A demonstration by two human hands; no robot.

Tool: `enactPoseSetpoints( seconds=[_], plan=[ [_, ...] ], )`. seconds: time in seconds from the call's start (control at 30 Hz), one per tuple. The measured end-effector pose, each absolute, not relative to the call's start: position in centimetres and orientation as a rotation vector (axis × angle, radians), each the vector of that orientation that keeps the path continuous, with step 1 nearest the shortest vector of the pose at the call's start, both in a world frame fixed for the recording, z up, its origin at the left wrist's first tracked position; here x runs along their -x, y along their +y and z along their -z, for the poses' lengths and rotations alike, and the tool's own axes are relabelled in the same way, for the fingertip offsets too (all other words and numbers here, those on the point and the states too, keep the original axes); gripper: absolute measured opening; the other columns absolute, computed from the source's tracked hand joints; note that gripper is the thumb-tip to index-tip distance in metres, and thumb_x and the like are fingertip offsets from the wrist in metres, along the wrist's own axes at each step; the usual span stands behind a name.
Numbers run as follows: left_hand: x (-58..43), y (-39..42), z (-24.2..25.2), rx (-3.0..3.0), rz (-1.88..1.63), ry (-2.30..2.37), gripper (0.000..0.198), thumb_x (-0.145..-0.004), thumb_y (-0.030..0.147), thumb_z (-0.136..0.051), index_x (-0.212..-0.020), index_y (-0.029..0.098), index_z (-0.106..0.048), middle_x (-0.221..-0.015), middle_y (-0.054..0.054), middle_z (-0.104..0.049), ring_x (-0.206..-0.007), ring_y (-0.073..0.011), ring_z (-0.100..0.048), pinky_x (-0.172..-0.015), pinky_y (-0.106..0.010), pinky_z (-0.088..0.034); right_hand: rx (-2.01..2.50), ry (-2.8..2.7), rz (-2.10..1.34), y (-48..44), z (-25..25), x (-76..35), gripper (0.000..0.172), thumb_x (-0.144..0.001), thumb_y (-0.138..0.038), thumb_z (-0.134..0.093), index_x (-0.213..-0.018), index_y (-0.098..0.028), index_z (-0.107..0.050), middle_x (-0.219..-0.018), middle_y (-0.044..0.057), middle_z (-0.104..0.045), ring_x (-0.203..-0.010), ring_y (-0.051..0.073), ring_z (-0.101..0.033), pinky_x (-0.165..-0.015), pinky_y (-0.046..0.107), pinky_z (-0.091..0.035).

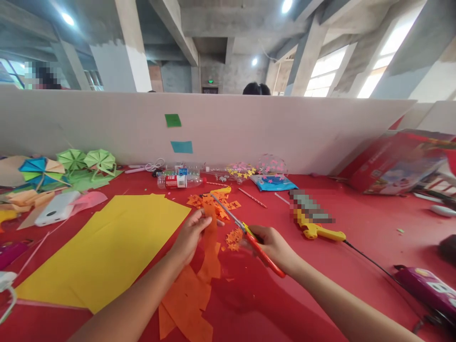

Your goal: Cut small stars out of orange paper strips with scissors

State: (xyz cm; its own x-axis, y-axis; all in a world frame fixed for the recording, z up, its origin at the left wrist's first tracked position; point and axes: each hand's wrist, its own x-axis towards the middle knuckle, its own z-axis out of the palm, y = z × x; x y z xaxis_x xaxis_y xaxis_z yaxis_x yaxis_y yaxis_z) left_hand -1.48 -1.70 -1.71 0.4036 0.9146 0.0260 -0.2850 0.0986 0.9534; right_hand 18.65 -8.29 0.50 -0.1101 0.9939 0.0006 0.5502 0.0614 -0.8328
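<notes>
My left hand [191,236] pinches a long strip of orange paper [211,249] that hangs down toward the red table [356,223]. My right hand [274,247] grips red-handled scissors [249,236], whose blades point up and left toward the top of the strip. Small orange cut-out scraps [213,203] lie just beyond the hands, and more orange pieces [185,304] lie below my left forearm.
A large yellow sheet [107,247] lies at left. Folded paper fans [85,161], a white device [57,209] and a plastic bottle [178,181] sit along the white partition [231,128]. A yellow glue gun [317,228], a red box [395,164] and a purple object [427,287] are at right.
</notes>
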Motion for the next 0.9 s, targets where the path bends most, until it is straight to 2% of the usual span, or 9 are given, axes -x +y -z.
enactPoseSetpoints(
  seconds=[0.1,0.2,0.27,0.43,0.6,0.8,0.9],
  plan=[
    [1.6,-1.8,1.7,-1.136,-1.079,0.677,0.015,-0.083,0.034,-0.058,-0.087,0.019,-0.056,-0.082,-0.003,-0.070,-0.069,-0.0137,-0.060,-0.065,-0.023,-0.045,1.555,-1.688,-0.998,-8.2,0.4,-19.2,0.038,-0.079,-0.055,-0.054,-0.069,-0.021,-0.041,-0.059,-0.006,-0.035,-0.053,0.010,-0.032,-0.047,0.022,-0.025],
    [1.8,-1.8,1.6,-1.169,-1.112,0.727,0.016,-0.085,0.036,-0.056,-0.086,0.020,-0.056,-0.075,-0.002,-0.068,-0.068,-0.0142,-0.060,-0.065,-0.024,-0.044,1.577,-1.805,-1.011,-8.5,0.6,-19.8,0.036,-0.082,-0.054,-0.052,-0.071,-0.021,-0.043,-0.063,-0.005,-0.038,-0.056,0.011,-0.032,-0.050,0.023,-0.027],
    [1.9,-2.0,1.6,-1.186,-1.131,0.770,0.018,-0.084,0.039,-0.057,-0.084,0.021,-0.055,-0.069,-0.001,-0.065,-0.067,-0.0146,-0.059,-0.066,-0.024,-0.044,1.655,-1.917,-0.921,-9.0,0.6,-20.0,0.036,-0.083,-0.052,-0.052,-0.069,-0.021,-0.040,-0.064,-0.006,-0.035,-0.058,0.011,-0.029,-0.052,0.024,-0.025],
    [2.2,-2.5,1.6,-1.258,-1.254,0.933,0.022,-0.084,0.043,-0.058,-0.088,0.022,-0.055,-0.073,0.002,-0.054,-0.066,-0.0125,-0.051,-0.063,-0.022,-0.039,1.766,-2.016,-0.852,-10.4,0.4,-19.4,0.036,-0.085,-0.046,-0.053,-0.069,-0.023,-0.032,-0.062,-0.007,-0.036,-0.057,0.012,-0.028,-0.052,0.024,-0.023],
    [2.3,-2.7,1.3,-1.387,-1.346,1.007,0.020,-0.085,0.042,-0.056,-0.083,0.022,-0.054,-0.069,0.003,-0.044,-0.062,-0.0121,-0.041,-0.061,-0.022,-0.037,1.747,-2.037,-0.964,-11.0,0.6,-19.0,0.040,-0.087,-0.051,-0.047,-0.065,-0.022,-0.030,-0.063,-0.006,-0.031,-0.059,0.012,-0.023,-0.052,0.025,-0.022],
    [2.3,-2.8,0.5,-1.373,-1.402,0.998,0.015,-0.086,0.039,-0.056,-0.085,0.023,-0.055,-0.072,0.002,-0.048,-0.067,-0.0139,-0.044,-0.064,-0.023,-0.037,1.711,-1.992,-1.059,-11.2,0.6,-19.1,0.042,-0.089,-0.055,-0.044,-0.066,-0.021,-0.033,-0.065,-0.005,-0.032,-0.062,0.012,-0.025,-0.055,0.025,-0.024],
    [2.2,-3.1,0.3,-1.369,-1.372,0.983,0.017,-0.085,0.040,-0.058,-0.084,0.024,-0.054,-0.069,0.002,-0.046,-0.062,-0.0136,-0.040,-0.060,-0.024,-0.035,1.720,-1.977,-1.097,-11.3,0.6,-18.9,0.042,-0.087,-0.055,-0.048,-0.066,-0.021,-0.035,-0.064,-0.005,-0.033,-0.061,0.012,-0.026,-0.054,0.024,-0.024]
  ],
)
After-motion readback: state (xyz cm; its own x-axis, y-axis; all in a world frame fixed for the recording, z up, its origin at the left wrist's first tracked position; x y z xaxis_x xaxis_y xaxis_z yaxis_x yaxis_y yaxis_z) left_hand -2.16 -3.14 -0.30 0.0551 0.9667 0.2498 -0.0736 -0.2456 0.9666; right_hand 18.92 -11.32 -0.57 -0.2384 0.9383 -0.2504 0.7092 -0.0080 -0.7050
